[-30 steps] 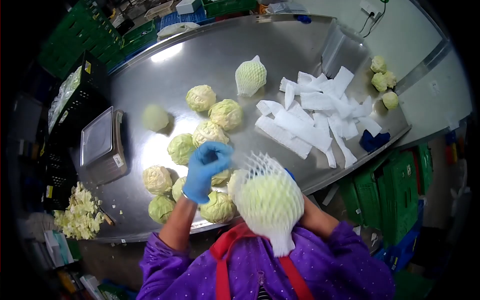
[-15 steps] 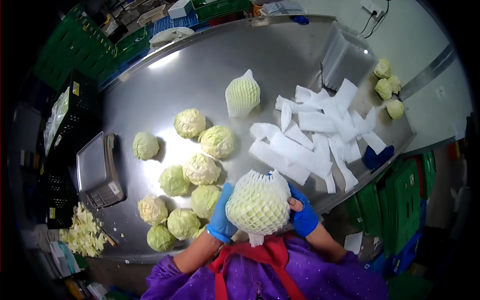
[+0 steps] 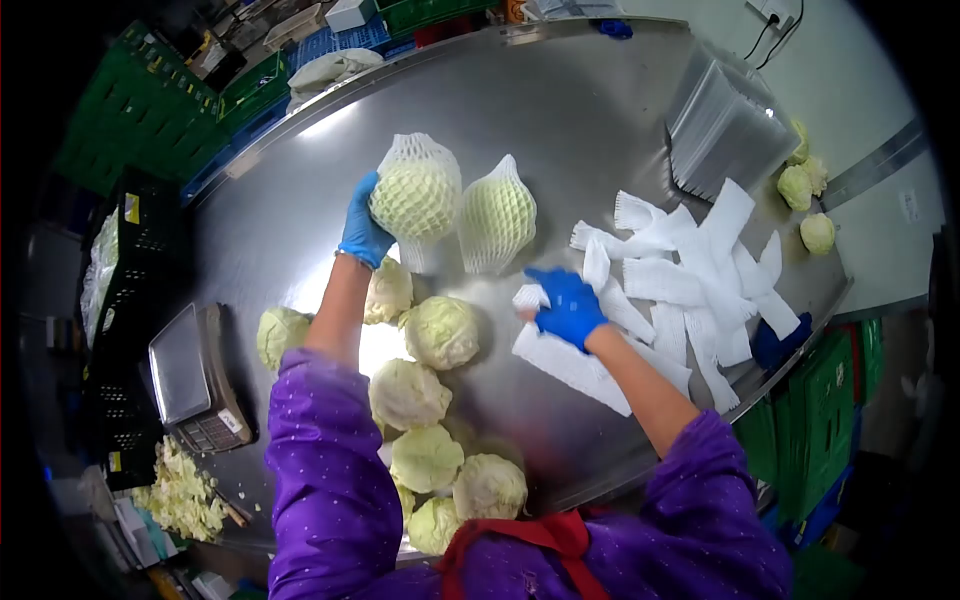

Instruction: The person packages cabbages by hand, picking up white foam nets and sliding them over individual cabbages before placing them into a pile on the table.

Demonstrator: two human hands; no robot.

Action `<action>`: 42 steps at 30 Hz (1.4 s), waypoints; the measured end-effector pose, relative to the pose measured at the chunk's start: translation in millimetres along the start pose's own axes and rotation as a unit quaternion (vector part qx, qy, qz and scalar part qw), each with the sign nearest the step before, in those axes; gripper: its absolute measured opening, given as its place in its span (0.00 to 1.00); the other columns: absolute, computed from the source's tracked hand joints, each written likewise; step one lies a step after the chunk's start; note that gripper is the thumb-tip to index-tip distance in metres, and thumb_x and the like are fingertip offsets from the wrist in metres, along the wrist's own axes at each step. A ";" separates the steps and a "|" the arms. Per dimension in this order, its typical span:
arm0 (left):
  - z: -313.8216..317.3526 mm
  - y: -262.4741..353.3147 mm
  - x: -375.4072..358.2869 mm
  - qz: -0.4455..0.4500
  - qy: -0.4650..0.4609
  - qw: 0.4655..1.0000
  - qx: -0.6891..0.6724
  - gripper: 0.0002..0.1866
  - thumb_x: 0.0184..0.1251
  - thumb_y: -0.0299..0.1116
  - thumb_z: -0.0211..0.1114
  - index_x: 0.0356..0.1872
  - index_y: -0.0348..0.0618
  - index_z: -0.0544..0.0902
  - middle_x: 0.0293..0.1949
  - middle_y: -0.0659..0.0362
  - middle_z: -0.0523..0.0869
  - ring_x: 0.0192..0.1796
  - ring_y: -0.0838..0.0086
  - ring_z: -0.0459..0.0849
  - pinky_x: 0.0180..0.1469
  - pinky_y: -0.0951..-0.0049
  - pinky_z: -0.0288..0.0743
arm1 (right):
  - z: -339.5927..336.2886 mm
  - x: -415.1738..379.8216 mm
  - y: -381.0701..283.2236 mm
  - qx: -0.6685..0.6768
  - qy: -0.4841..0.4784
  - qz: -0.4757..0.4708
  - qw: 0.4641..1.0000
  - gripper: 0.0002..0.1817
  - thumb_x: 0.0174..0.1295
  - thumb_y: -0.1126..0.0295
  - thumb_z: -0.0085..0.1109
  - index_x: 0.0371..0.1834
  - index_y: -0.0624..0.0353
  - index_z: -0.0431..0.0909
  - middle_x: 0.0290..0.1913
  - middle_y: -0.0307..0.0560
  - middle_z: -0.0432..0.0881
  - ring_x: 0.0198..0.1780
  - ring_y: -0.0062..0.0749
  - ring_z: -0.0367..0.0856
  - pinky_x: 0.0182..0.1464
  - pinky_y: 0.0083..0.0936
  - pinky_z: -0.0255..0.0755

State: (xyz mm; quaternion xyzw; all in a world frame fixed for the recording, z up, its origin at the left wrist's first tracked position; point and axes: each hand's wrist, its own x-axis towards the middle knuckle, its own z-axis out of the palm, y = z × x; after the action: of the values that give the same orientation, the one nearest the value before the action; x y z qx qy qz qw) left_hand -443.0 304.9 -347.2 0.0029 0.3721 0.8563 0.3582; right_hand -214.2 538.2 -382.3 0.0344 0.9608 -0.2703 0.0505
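At the far middle of the table, my left hand (image 3: 366,225) in a light blue glove is closed on the left side of a cabbage in a white foam net (image 3: 418,190). Right beside it stands a second netted cabbage (image 3: 497,218), its net drawn to a point on top. My right hand (image 3: 566,306), in a darker blue glove with the thumb tip bare, is over the near-left edge of the pile of white foam net sleeves (image 3: 665,285). Its fingers are apart and nothing shows between them. Several bare cabbages (image 3: 440,332) lie nearer my body, partly hidden by my left sleeve.
A scale (image 3: 198,375) stands at the left, near trimmed leaves (image 3: 182,500) and a knife (image 3: 235,512). Stacked clear plastic trays (image 3: 730,120) are at the back right, with several small cabbages (image 3: 817,233) by the wall. Dark crates (image 3: 150,240) border the left side.
The netted cabbage has moved from in front of my body to beside the other one, held by my left hand alone. My right hand has let go and moved to the sleeves.
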 end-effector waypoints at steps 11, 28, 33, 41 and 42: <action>2.9 -23.8 14.7 0.359 0.281 0.717 0.527 0.26 0.57 0.39 0.64 0.55 0.38 0.71 0.50 0.52 0.76 0.54 0.65 0.73 0.52 0.69 0.69 | -56.0 -12.4 17.1 0.176 0.264 -0.073 0.945 0.07 0.51 0.70 0.62 0.35 0.55 0.81 0.31 0.43 0.76 0.32 0.31 0.75 0.36 0.25 0.70; 127.8 -85.3 -243.4 0.268 -0.079 0.778 0.562 0.20 0.50 0.31 0.69 0.47 0.42 0.78 0.43 0.60 0.80 0.40 0.78 0.76 0.43 0.77 0.70 | -45.3 -90.8 -108.8 0.576 -0.075 0.068 0.811 0.08 0.60 0.69 0.52 0.28 0.61 0.75 0.29 0.38 0.76 0.27 0.20 0.71 0.31 0.20 0.67; 85.6 -118.2 -265.9 0.112 0.030 0.917 0.381 0.14 0.55 0.30 0.66 0.44 0.41 0.78 0.29 0.65 0.80 0.28 0.85 0.72 0.33 0.84 0.69 | -1.3 -99.2 -113.7 0.575 0.050 0.008 0.817 0.05 0.63 0.69 0.51 0.32 0.57 0.73 0.28 0.33 0.74 0.27 0.15 0.69 0.31 0.14 0.66; 57.2 -141.1 -272.5 0.124 0.096 0.963 0.221 0.07 0.62 0.29 0.58 0.39 0.40 0.77 0.38 0.61 0.80 0.39 0.80 0.77 0.44 0.78 0.71 | 38.7 -87.5 -103.2 0.572 0.051 0.070 0.815 0.06 0.61 0.69 0.50 0.33 0.60 0.73 0.28 0.36 0.74 0.31 0.16 0.69 0.35 0.18 0.66; 48.2 -143.2 -263.5 0.145 0.135 0.967 0.160 0.06 0.62 0.30 0.57 0.39 0.40 0.76 0.38 0.61 0.80 0.39 0.79 0.77 0.45 0.77 0.71 | 33.5 -85.9 -108.9 0.537 0.040 0.061 0.840 0.06 0.61 0.70 0.50 0.34 0.61 0.73 0.30 0.37 0.74 0.32 0.16 0.69 0.36 0.18 0.66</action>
State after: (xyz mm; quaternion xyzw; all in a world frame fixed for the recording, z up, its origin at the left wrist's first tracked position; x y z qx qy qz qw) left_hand -146.5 240.1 -335.0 -0.0018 0.5445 0.8211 0.1712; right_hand -136.5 424.6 -344.6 0.1260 0.6619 -0.7389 0.0017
